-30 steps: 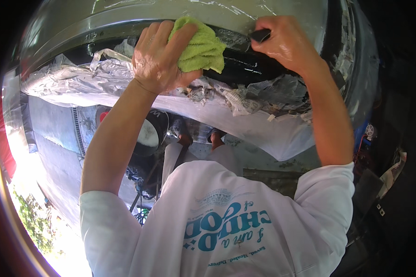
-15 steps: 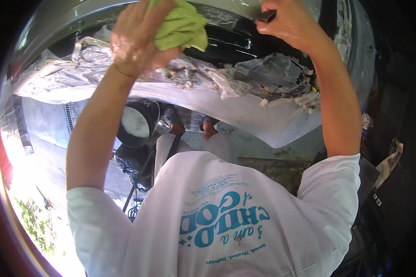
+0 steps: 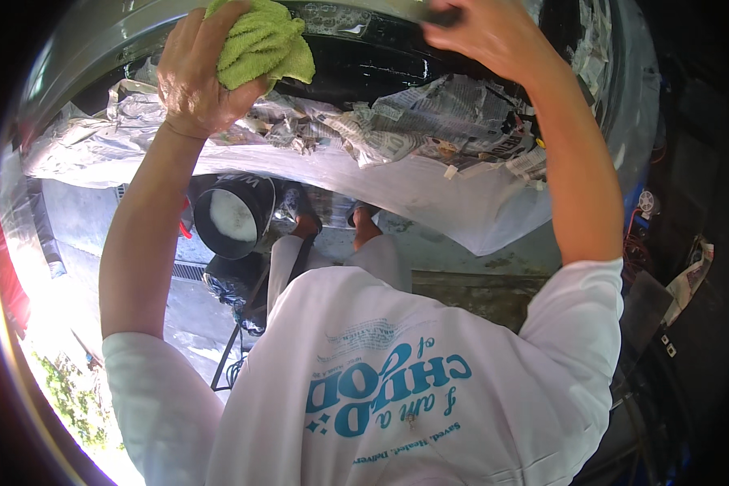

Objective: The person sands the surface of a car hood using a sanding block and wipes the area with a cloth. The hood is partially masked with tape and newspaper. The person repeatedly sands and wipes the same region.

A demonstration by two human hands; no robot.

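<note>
More trim (image 3: 363, 65) is showing: the left hand (image 3: 196, 85), fingers clamped on cloth (image 3: 266, 50), is sliding left; the right hand (image 3: 494, 32) is clutching a tool (image 3: 445, 16).

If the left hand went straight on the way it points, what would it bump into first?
Probably the pale, curved panel just past the green cloth the left hand grips; whether cloth and panel already touch is hard to tell.
</note>
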